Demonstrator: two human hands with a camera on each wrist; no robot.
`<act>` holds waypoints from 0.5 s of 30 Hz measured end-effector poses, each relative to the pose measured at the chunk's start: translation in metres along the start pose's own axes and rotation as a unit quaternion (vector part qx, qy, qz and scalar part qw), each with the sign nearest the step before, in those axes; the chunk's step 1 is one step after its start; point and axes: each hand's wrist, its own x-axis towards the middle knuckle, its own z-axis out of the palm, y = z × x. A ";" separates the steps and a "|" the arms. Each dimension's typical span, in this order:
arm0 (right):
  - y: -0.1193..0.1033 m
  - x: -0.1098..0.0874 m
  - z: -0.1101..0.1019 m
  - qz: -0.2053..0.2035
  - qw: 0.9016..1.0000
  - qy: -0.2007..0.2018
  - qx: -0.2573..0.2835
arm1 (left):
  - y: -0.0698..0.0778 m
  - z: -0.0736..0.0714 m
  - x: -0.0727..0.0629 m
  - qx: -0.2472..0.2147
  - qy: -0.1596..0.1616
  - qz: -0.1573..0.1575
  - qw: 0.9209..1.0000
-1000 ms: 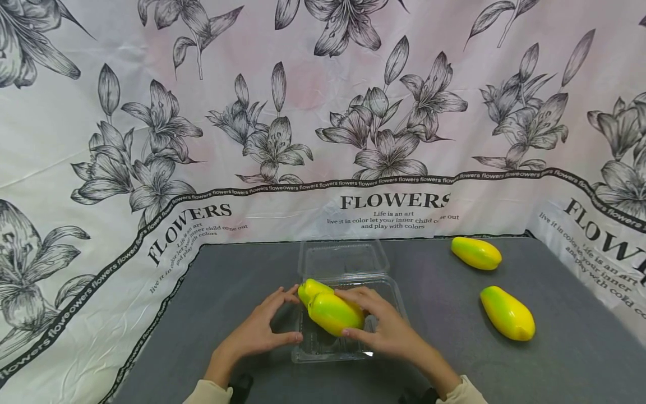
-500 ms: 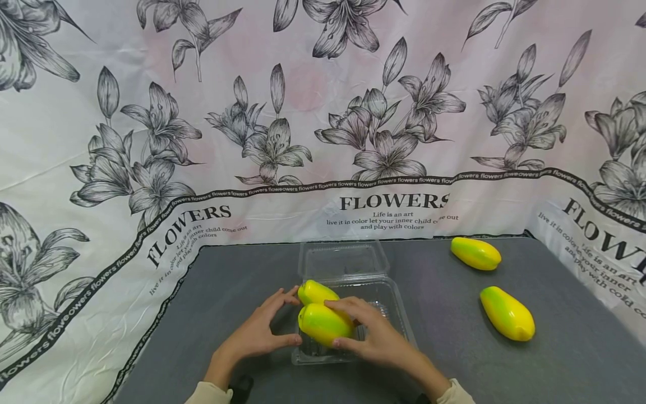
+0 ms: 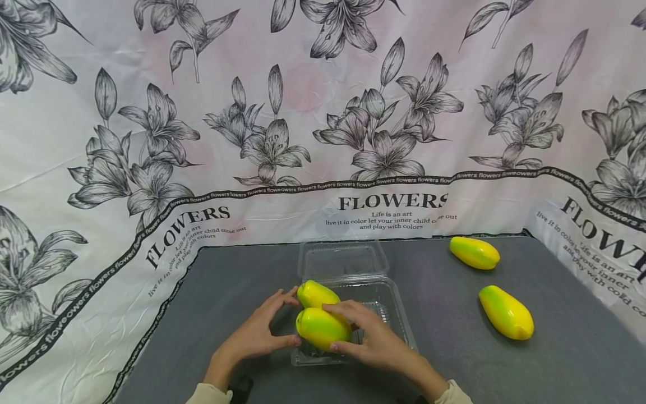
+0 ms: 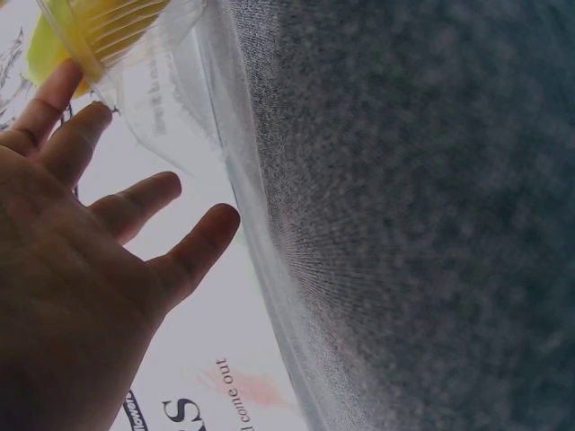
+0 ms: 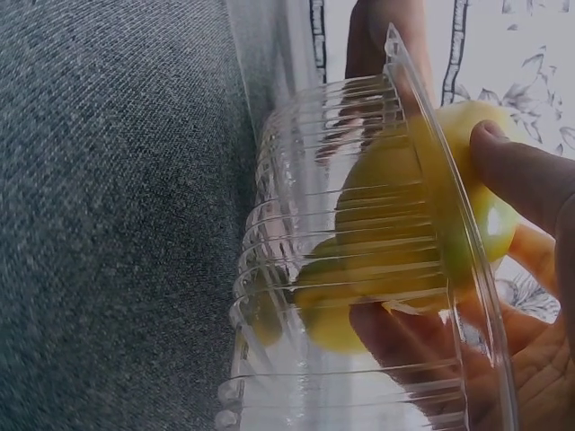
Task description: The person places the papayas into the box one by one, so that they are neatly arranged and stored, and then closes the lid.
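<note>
My right hand holds a yellow-green papaya, thumb on its near side and fingers over its far side. This papaya is in the front left part of a clear plastic clamshell box, partly above its rim. Just behind it in the box lies a second papaya. My left hand is at the box's left side, fingers spread, fingertips at the rim near the papayas. The right wrist view shows the held papaya through the ribbed wall; its underside contact is hard to tell.
The box's lid lies open toward the back. Two more papayas, a rear one and a nearer one, lie on the grey table at the right. A flower-printed cloth hangs behind and along the sides.
My right hand has moved the front papaya left and toward me, then slightly lower, uncovering more of the one behind. My left hand has stayed nearly still.
</note>
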 end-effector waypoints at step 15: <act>0.000 -0.002 0.000 0.016 0.999 -0.028 0.009 | 0.000 -0.001 0.000 0.002 0.001 0.004 1.000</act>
